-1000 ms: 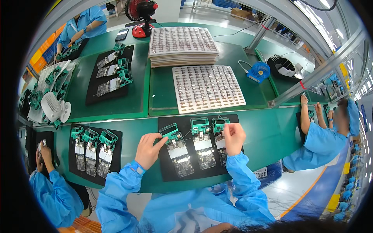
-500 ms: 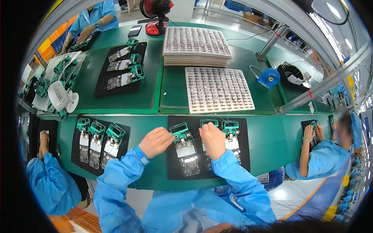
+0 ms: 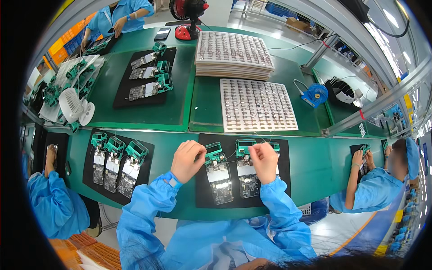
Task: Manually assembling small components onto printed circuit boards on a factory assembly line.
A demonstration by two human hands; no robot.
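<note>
On a black mat (image 3: 209, 198) in front of me lie three circuit boards with green plastic frames at their far ends. The left board (image 3: 220, 182) carries a green frame (image 3: 214, 152); my left hand (image 3: 188, 162) is beside that frame, fingers curled together. Over the gap between the middle board (image 3: 248, 177) and the right one hovers my right hand (image 3: 264, 163), thumb and fingertips pinched close to the middle green frame (image 3: 244, 146). It hides much of the right board. Thin dark wires run between the frames. Whatever my fingertips hold is too small to make out.
Another mat (image 3: 118, 189) with three similar boards lies left. Beyond are a white tray (image 3: 258, 105) of small parts, stacked trays (image 3: 234, 56), a blue fan (image 3: 313, 92), a white fan (image 3: 74, 107) and a mat of boards (image 3: 130, 100). Co-workers sit left, right and far left.
My right hand has moved right, from beside the middle frame toward the right board, uncovering more of the middle board. My left hand has shifted slightly off the left frame. The view has shifted slightly.
</note>
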